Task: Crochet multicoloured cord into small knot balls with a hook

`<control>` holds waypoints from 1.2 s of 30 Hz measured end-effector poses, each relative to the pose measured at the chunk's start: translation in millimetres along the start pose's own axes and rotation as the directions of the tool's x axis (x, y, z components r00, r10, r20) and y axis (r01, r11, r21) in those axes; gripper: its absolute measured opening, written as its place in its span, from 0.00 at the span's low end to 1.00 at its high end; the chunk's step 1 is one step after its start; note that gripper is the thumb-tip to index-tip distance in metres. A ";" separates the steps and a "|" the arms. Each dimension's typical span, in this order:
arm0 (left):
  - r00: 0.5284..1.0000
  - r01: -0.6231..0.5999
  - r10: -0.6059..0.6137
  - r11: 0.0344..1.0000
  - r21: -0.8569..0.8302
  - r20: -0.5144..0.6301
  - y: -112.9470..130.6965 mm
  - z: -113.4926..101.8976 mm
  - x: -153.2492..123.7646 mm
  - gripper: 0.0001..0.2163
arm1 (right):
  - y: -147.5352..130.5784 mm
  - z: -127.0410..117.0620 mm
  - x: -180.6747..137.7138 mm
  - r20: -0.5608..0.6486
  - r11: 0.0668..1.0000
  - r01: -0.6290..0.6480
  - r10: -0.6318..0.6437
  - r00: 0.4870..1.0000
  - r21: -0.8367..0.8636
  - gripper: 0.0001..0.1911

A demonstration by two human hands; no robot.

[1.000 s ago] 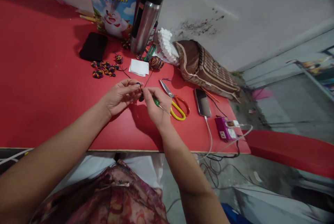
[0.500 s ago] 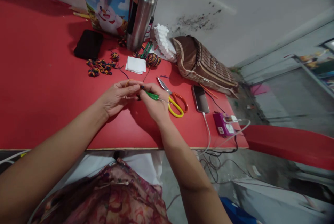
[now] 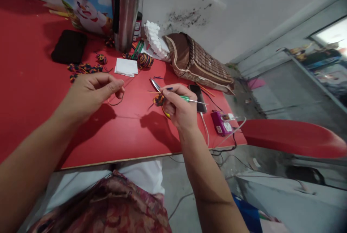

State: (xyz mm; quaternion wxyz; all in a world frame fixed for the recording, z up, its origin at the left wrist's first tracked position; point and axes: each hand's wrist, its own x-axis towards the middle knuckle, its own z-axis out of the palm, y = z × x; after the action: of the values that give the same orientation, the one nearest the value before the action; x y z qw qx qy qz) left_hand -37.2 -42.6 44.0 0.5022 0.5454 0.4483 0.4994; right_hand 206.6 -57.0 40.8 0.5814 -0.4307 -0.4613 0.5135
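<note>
So, near the far left of the red worktop lay a black pouch, with a little pile of multicoloured knots just in front of it. Behind those, along the back edge, stood a cartoon bag and a steel flask.

The left hand hovered over the middle of the worktop, thumb and forefinger pinched together on a thin cord that drooped in a small loop under the fingertips. A white paper square and a ball of cord sat further back.

The right hand was well apart from the left. Its fingers were clamped on a small knotted ball and a green-handled needle tool, whose metal tip stuck out to the right. Scissors lay mostly hidden under that hand. A phone and a purple charger were by the right edge, and a brown cushion was at the far right corner.
</note>
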 end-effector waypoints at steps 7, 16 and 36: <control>0.957 -0.225 0.273 0.914 0.339 -0.101 25.0 -10.5 22.2 0.07 | -17.6 21.2 10.2 0.067 0.990 0.135 -0.132 0.989 -0.039 0.09; 0.909 -0.336 0.372 0.921 0.198 -0.190 -18.3 22.1 15.9 0.09 | 24.5 26.6 31.4 -0.055 0.997 -0.009 0.013 0.998 0.072 0.17; 0.997 0.046 -0.034 0.981 -0.190 0.066 -44.2 49.1 1.1 0.07 | 43.4 29.1 13.1 0.007 0.976 0.124 -0.125 0.992 -0.179 0.20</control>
State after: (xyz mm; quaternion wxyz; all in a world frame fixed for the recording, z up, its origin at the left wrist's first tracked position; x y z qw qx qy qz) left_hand 12.4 -42.3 0.3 0.5762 0.5007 0.3930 0.5127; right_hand 170.1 -38.7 5.6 0.5721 -0.4527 -0.5305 0.4316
